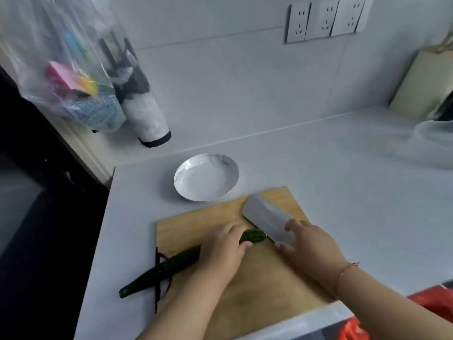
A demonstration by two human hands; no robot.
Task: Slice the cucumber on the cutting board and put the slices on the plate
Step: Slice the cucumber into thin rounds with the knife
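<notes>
Both hands work over the rectangular wooden cutting board (220, 224): left hand (221, 251) curled round the long dark-green cucumber (171, 263), right hand (310, 244) gripping the broad steel cleaver (266, 215) at its tip. Behind the board, the white round plate (186, 190) holds no slices. Tucked fingertips and thin, straight cuts seem best.

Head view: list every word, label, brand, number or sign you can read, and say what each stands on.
None can be read.
Packages in the clear plastic bag: colourful print, too blurred to read.
Wall sockets: only slot holes, no lettering visible.
Knife blade, plate, cutting board: no markings visible.
</notes>
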